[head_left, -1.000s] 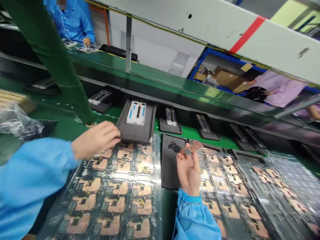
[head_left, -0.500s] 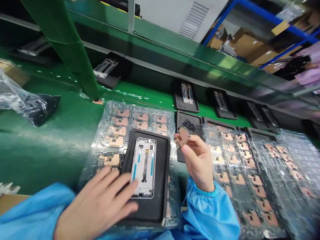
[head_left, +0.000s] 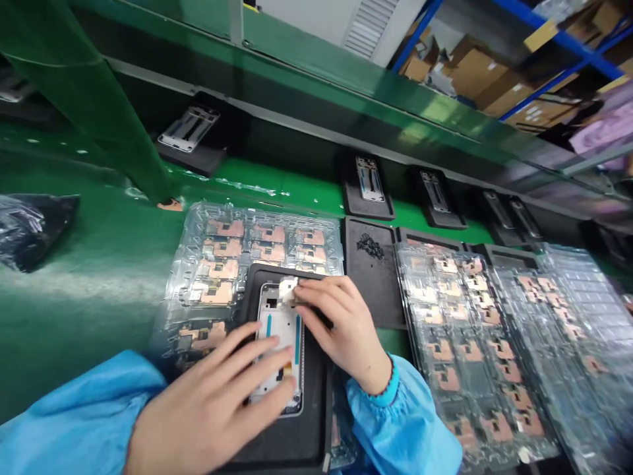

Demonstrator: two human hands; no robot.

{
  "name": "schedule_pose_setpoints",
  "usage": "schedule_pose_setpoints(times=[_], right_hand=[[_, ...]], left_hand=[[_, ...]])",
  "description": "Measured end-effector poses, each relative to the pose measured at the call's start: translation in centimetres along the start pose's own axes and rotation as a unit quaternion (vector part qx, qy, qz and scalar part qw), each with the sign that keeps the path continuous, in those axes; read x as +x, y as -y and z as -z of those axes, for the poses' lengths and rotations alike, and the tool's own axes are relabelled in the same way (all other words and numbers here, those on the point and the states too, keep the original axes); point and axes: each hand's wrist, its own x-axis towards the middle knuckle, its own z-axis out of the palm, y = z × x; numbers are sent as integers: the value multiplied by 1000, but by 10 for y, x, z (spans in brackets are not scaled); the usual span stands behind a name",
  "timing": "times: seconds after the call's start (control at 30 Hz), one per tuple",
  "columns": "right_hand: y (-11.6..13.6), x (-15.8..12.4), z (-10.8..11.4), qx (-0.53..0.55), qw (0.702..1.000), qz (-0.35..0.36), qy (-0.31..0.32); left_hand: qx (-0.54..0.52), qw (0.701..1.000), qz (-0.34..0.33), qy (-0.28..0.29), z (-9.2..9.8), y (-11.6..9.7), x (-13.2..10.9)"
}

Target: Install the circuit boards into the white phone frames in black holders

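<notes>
A phone middle frame (head_left: pixel 281 324), silvery with blue strips, lies in a black foam tray (head_left: pixel 287 439) in front of me. My right hand (head_left: pixel 343 323) pinches a small circuit board (head_left: pixel 287 290) at the frame's upper end; it looks bright there, and the fingers hide part of it. Across the frame's lower half, my left hand (head_left: pixel 217 402) rests with fingers spread, holding nothing. Whether its fingertips press on the frame, I cannot tell. Under the foam tray is a clear plastic tray (head_left: pixel 174 290) with several copper-coloured circuit boards (head_left: pixel 220 269).
To the right lie a black tray (head_left: pixel 378 290) with small dark parts and further clear trays (head_left: pixel 430 402) of boards. Several phone frames on black foam trays (head_left: pixel 368 178) line the back. A green post (head_left: pixel 93 112) rises at left, near a dark plastic bag (head_left: pixel 37 227).
My right hand has moved left with the circuit board, from beside the foam tray onto the top of the phone frame. My left hand has shifted slightly right, over the frame.
</notes>
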Motion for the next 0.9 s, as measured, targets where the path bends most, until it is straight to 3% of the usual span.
schedule_pose_setpoints(times=[0.17, 0.3, 0.6, 0.9], right_hand=[[7, 6, -12, -114, 987, 40, 105], [9, 4, -13, -124, 986, 36, 108], [12, 6, -10, -141, 981, 28, 130], [13, 12, -12, -106, 984, -28, 143]], left_hand=[[48, 998, -31, 7, -8, -9, -17], [43, 999, -25, 1, -16, -8, -20], [27, 1000, 2, -12, -13, -8, -19], [23, 999, 5, -26, -12, -5, -17]])
